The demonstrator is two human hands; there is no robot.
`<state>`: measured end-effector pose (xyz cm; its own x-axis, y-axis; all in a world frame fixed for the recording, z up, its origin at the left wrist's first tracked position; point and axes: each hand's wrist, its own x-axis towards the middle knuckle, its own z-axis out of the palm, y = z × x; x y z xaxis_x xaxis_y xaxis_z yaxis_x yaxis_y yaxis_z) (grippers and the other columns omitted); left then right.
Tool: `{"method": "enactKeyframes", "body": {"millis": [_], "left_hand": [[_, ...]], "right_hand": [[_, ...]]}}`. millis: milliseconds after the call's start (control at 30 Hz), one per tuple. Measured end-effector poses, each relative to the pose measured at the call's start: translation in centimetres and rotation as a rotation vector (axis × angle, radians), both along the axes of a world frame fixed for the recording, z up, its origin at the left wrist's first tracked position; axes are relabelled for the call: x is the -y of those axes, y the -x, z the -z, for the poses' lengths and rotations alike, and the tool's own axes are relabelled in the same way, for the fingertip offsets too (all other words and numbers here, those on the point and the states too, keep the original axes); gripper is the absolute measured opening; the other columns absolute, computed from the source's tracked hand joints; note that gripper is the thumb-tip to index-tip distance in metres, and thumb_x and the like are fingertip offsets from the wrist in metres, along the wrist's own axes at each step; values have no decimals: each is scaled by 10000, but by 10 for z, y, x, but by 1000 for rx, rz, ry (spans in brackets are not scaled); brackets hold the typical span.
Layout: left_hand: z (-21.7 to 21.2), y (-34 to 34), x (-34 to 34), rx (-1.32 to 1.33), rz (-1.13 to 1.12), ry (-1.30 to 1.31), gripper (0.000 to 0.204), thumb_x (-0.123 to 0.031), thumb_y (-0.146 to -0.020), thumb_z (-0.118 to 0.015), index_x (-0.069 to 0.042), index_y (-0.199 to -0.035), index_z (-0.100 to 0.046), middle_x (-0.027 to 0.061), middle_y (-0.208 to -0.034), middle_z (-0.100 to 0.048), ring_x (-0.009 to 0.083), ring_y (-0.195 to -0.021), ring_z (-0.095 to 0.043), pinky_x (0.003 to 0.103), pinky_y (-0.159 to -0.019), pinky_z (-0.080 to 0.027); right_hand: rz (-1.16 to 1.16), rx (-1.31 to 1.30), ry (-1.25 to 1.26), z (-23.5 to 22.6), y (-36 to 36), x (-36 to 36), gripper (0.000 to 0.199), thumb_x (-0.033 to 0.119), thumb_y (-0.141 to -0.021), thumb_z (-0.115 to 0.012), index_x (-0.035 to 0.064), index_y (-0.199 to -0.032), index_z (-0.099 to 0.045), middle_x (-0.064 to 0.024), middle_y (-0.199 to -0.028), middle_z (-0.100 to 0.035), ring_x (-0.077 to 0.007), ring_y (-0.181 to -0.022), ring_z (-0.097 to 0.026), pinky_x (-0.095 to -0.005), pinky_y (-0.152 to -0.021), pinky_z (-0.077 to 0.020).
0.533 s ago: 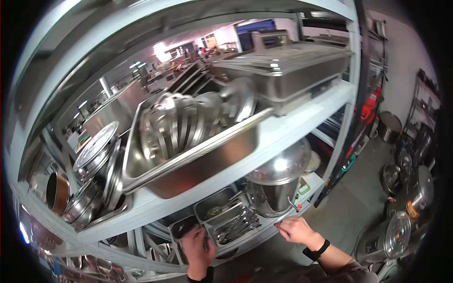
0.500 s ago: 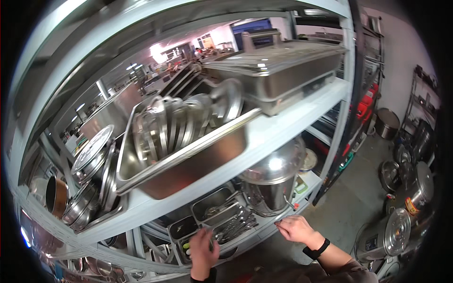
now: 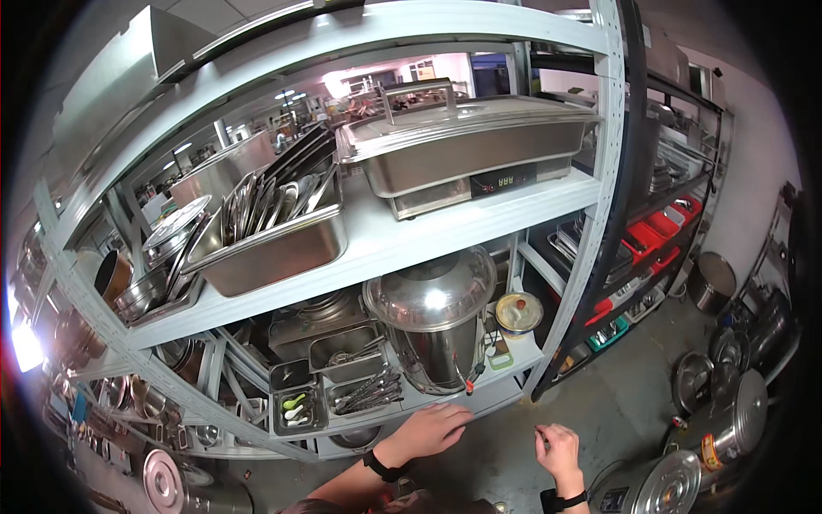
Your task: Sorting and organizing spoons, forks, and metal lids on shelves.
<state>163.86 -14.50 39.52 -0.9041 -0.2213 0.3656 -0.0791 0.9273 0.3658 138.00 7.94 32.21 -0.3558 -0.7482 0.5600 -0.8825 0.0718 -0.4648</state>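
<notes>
My left hand (image 3: 428,430), fingers extended and holding nothing, hovers before the front edge of the lower shelf. The nearest things to it are a big lidded steel pot (image 3: 437,343) with a small tap and a steel tray (image 3: 368,396) of long metal utensils. Beside that tray stands a small container (image 3: 295,411) with green and white spoons. Over the floor to the right is my right hand (image 3: 558,450), its fingers curled in and nothing visible in them. Neither hand touches anything.
On the upper shelf (image 3: 360,236), a steel chafing dish (image 3: 479,137) with a handled lid stands right of a deep pan (image 3: 282,257) packed with metal pieces. A black rack (image 3: 629,184) with red bins adjoins at right. Large pots (image 3: 728,420) stand on the floor at far right.
The view has drawn back from the shelf and turned, so the deep pan looks smaller. My left hand has left the spoon container and moved right; my right hand has lowered from the shelf edge.
</notes>
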Motion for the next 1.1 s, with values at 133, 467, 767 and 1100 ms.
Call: {"method": "enactKeyframes", "body": {"millis": [133,467,767,1100], "left_hand": [[-6,-9,-2,-36,-36,33,304,-160,-985,-721,-91,-1280,-701,51,-1310,-721,283,-1181,-700,416,-992,-582],[-17,-152,78,-169,-258,80,311,-91,-907,-772,-84,-1218,-761,57,-1240,-775,282,-1011,-732,398,-874,-596],[-192,-270,132,-202,-164,684,255,-149,-910,-775,-118,-1160,-810,46,-1267,-783,205,-1003,-714,344,-891,-614],[-371,-258,163,-370,-425,813,378,46,-795,-608,27,-1136,-771,208,-1151,-816,332,-922,-776,407,-805,-603]], "right_hand": [[-69,-58,45,-18,13,30,89,65,-868,-783,63,-956,-770,-115,-823,-724,-345,-764,-719,-458,-717,-576],[-205,-253,222,-94,-41,190,127,27,-837,-805,47,-949,-748,-114,-788,-695,-339,-728,-697,-463,-673,-537],[-264,-404,564,-199,-104,309,332,-119,-755,-755,17,-1057,-737,-134,-981,-791,-300,-752,-718,-381,-663,-546],[-180,-410,880,-224,-89,387,326,42,-813,-764,30,-1139,-752,-182,-1140,-720,-353,-939,-673,-444,-859,-531]]}}
